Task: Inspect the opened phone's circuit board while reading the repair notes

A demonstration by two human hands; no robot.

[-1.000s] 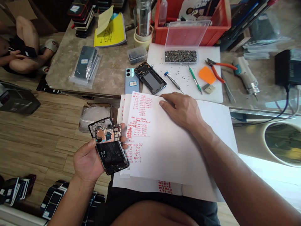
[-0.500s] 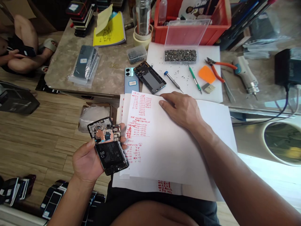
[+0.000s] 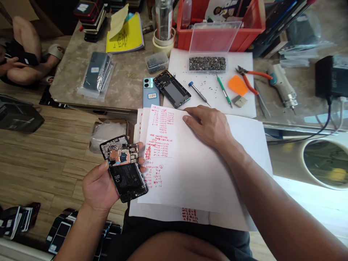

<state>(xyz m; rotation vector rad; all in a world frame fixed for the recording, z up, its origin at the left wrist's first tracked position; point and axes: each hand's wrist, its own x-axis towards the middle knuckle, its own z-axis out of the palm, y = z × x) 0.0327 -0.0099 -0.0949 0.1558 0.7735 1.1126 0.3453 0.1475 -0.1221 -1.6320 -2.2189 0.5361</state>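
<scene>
While my left hand [image 3: 100,186] grips the phone [image 3: 129,182] off the front edge of the table [image 3: 69,74], my right hand [image 3: 211,126] lies open on the paper [image 3: 203,174]; remotely, I'd hold level so the board [image 3: 123,154] won't slide.

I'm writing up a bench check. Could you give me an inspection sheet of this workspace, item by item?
Surface: stone-patterned table with a white mat on it.
Job's things: opened phone, its circuit board and battery exposed; papers with red handwriting.
Clutter: tiny bits scattered on the mat, near an open clear box of what look like screws; loose screwdriver and pliers.
Hands: left hand holds the opened phone; right hand rests on the papers.
Cables: black cable and white cable at right, below a black adapter.
Surroundings: seated person at far left; wood-look floor; more phones lower left.
</scene>
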